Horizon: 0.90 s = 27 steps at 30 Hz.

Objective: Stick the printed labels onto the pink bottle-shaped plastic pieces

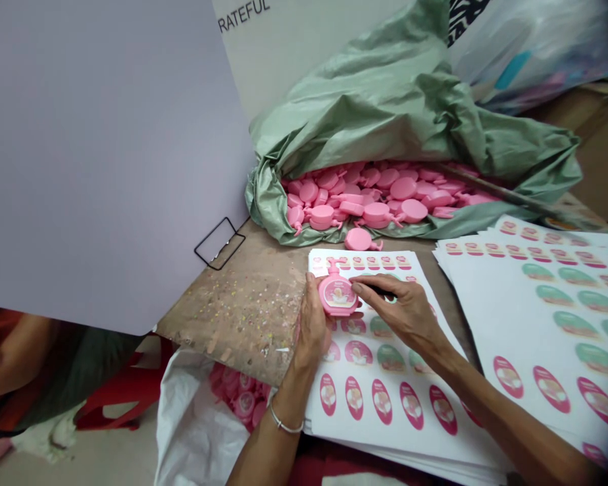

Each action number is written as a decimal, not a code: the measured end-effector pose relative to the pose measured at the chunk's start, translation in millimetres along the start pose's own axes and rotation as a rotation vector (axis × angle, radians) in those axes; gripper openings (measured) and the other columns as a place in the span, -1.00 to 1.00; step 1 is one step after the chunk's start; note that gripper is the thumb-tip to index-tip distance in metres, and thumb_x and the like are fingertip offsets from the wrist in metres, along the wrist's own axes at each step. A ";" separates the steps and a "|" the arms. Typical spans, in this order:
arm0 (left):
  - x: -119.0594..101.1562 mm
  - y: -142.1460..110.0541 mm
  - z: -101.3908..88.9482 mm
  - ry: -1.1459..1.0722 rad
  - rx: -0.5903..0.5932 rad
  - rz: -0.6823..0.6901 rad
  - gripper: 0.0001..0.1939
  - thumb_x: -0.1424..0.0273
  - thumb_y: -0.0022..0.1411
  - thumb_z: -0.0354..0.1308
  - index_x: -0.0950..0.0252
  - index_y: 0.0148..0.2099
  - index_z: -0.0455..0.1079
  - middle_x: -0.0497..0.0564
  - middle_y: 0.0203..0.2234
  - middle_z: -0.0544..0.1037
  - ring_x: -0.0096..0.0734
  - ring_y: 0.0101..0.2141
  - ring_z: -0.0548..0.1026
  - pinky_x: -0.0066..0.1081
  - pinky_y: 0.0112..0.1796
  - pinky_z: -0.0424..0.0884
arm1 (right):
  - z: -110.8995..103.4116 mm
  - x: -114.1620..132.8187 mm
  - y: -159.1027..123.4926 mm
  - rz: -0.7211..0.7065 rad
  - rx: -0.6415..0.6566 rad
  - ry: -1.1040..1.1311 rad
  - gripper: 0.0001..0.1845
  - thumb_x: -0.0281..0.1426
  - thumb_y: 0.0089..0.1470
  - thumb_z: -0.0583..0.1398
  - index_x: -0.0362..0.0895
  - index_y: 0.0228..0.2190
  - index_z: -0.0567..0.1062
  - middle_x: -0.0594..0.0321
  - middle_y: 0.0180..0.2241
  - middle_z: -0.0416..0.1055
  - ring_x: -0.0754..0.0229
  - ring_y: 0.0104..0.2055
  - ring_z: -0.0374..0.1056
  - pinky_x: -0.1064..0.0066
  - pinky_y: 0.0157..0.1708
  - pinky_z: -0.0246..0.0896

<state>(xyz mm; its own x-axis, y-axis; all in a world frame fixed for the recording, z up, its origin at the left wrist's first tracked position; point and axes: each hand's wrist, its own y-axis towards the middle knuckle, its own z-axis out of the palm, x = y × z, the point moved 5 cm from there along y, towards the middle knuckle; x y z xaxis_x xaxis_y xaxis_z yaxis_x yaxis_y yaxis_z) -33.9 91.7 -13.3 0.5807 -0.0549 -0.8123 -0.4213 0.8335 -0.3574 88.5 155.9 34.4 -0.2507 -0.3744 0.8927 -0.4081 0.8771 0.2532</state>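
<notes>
A small pink toy pump bottle (pixel 339 295) with an oval label on its front stands upright in my left hand (pixel 313 324), the fingers wrapped round its left side and base. My right hand (pixel 402 307) is closed, with thumb and forefinger pinched at the bottle's right edge. A thin black tool (pixel 385 292) shows partly under its fingers; its tip is hidden. Beneath both hands lies a stack of printed sticker sheets (pixel 385 442) with pink and green labels. One loose pink bottle (pixel 359 239) lies on its side just beyond the sheets.
A green sack (pixel 355 128) spills many plain pink bottles (pixel 402 189) at the back. More sticker sheets (pixel 486 290) lie at right. A white sack (pixel 192 418) of labelled bottles hangs below the table (pixel 233 304). A pale panel (pixel 106 148) stands left; another person's arm (pixel 20 358) shows below it.
</notes>
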 end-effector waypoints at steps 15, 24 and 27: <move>-0.8 -1.9 0.6 -0.013 0.030 0.020 -0.41 -0.06 0.28 -0.11 0.34 -0.04 0.43 0.15 -0.22 0.59 -0.15 -0.24 0.60 -0.24 -0.33 0.59 | -1.5 3.5 -2.5 -0.035 -0.023 -0.006 -0.79 -0.20 0.02 0.27 -0.03 -0.34 0.62 0.21 -0.33 0.58 0.10 -0.28 0.46 0.27 -0.30 0.38; -5.5 -4.3 1.3 -0.012 -0.003 0.037 -0.43 -0.03 0.29 -0.10 0.35 -0.06 0.44 0.15 -0.19 0.58 -0.15 -0.18 0.58 -0.26 -0.28 0.58 | -1.9 4.3 -4.0 -0.035 -0.022 -0.017 -0.81 -0.21 0.02 0.27 -0.02 -0.34 0.62 0.22 -0.32 0.58 0.10 -0.27 0.47 0.27 -0.28 0.39; -6.1 -4.9 1.6 -0.013 0.002 0.031 -0.43 -0.04 0.29 -0.10 0.34 -0.05 0.44 0.13 -0.18 0.58 -0.16 -0.21 0.59 -0.25 -0.29 0.59 | -2.1 4.4 -4.4 -0.034 -0.024 -0.018 -0.80 -0.20 0.02 0.26 -0.02 -0.34 0.62 0.22 -0.33 0.58 0.10 -0.28 0.47 0.26 -0.29 0.39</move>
<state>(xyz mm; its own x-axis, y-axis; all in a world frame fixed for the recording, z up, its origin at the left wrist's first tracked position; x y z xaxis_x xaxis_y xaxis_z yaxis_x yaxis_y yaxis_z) -34.3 88.9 -5.9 0.5764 -0.0223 -0.8168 -0.4378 0.8356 -0.3317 91.0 151.0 37.9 -0.2533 -0.4092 0.8766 -0.3951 0.8709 0.2924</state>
